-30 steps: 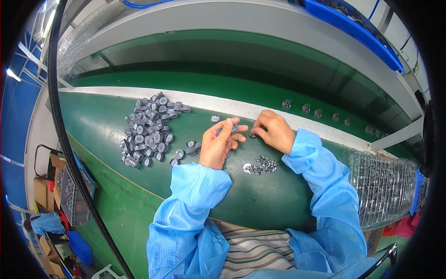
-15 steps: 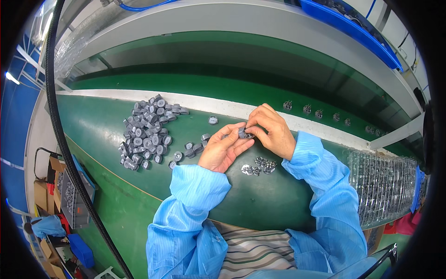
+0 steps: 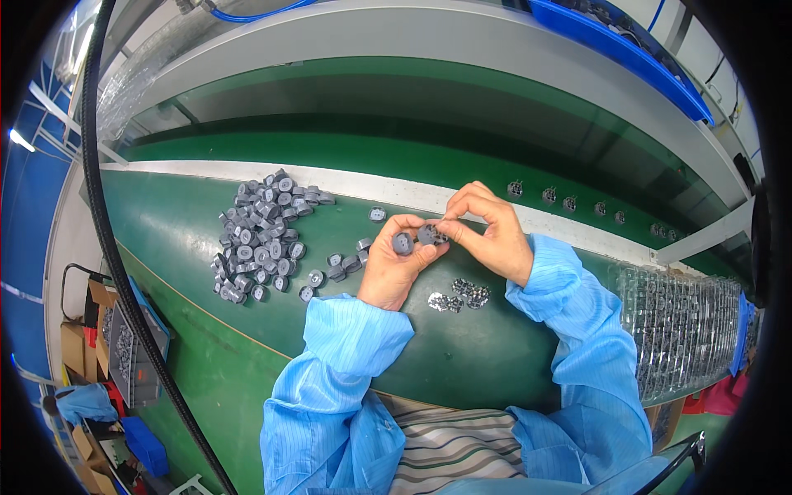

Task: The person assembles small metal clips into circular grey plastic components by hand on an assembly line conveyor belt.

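Note:
My left hand (image 3: pixel 388 271) is closed around two short round grey plastic caps. One grey cap (image 3: pixel 403 242) rests against the palm side, its flat face showing. The other cap (image 3: pixel 427 234) is held at the fingertips, its inner side toward the right, with small dark and metallic bits in it. At that cap's right edge, the thumb and forefinger of my right hand (image 3: pixel 497 241) are pinched together; whatever is between them is too small to make out. Just below the hands lies a small cluster of shiny metal parts (image 3: pixel 471 292) on the green tabletop (image 3: pixel 462 355).
A big heap of grey caps (image 3: pixel 262 235) lies to the left, with several loose ones (image 3: pixel 336 272) nearer my left hand. Small metal assemblies (image 3: pixel 549 195) line up beyond the white ledge (image 3: pixel 396 188). Clear plastic trays (image 3: pixel 681 330) are stacked at right. A black cable (image 3: pixel 103 214) hangs at left.
My left hand has turned, bringing the cap in its palm into view and tilting the other one. The right fingertips have shifted slightly to the upper edge of the held cap.

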Demonstrator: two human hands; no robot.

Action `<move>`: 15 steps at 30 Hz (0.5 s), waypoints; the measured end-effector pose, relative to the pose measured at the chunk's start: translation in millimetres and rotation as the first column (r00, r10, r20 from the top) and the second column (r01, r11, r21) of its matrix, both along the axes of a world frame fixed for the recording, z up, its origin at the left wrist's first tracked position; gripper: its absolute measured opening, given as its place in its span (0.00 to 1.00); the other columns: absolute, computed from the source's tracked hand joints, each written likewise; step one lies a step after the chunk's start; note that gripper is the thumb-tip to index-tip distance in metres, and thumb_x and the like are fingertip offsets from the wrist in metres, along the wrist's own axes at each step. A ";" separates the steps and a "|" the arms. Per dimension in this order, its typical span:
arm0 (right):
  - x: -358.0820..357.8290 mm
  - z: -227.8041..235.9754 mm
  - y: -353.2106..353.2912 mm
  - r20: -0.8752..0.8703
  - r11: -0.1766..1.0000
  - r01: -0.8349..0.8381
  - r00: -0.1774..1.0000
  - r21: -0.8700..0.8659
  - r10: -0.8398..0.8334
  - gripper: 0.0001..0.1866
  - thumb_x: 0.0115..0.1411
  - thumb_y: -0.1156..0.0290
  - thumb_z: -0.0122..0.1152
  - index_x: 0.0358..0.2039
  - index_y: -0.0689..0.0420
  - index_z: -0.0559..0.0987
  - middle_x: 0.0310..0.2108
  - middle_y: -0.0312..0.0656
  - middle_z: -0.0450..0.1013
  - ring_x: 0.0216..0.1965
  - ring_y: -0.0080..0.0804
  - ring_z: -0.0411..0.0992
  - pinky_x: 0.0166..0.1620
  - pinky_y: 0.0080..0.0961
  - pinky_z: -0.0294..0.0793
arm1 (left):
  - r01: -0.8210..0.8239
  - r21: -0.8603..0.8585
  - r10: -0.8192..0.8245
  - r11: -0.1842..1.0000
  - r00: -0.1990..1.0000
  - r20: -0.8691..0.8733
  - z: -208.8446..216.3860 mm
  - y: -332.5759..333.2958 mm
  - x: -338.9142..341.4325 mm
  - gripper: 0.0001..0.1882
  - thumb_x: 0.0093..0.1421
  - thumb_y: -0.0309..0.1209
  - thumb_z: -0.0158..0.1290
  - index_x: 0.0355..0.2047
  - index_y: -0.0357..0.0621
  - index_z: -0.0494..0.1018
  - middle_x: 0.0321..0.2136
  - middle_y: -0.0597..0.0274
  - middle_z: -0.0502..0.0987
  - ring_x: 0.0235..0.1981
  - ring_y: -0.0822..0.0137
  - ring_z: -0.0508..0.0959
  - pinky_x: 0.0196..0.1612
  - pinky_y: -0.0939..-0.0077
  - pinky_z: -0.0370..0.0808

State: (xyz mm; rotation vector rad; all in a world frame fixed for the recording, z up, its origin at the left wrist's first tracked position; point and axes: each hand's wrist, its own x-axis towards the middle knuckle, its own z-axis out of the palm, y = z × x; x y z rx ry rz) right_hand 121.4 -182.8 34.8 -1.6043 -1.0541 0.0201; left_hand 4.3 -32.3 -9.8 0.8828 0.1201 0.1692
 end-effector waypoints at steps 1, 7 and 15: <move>-2.3 -2.1 1.5 -0.007 1.000 -0.020 1.000 -0.020 0.019 0.06 0.54 0.75 0.71 0.28 0.59 0.80 0.30 0.37 0.75 0.37 0.32 0.70 0.44 0.29 0.70 | -0.006 -0.053 0.007 0.999 1.000 0.023 -1.2 -0.5 -1.3 0.20 0.61 0.12 0.56 0.51 0.39 0.69 0.47 0.55 0.76 0.51 0.65 0.78 0.59 0.63 0.78; -7.2 -9.3 2.3 0.005 1.000 0.007 1.000 -0.024 -0.007 0.07 0.53 0.77 0.72 0.28 0.59 0.79 0.32 0.39 0.72 0.38 0.34 0.69 0.44 0.31 0.68 | -0.059 0.083 0.059 0.995 0.998 0.001 5.8 -8.5 0.4 0.22 0.57 0.09 0.57 0.50 0.39 0.72 0.41 0.60 0.77 0.44 0.70 0.78 0.54 0.71 0.79; -1.2 -20.2 6.3 0.417 0.997 0.053 0.906 0.047 -0.068 0.08 0.52 0.72 0.68 0.30 0.56 0.76 0.36 0.42 0.70 0.41 0.44 0.69 0.46 0.41 0.68 | -0.365 0.624 0.398 0.691 0.912 0.093 -6.0 -10.6 -1.4 0.20 0.51 0.10 0.61 0.43 0.40 0.74 0.47 0.55 0.79 0.48 0.67 0.78 0.47 0.77 0.75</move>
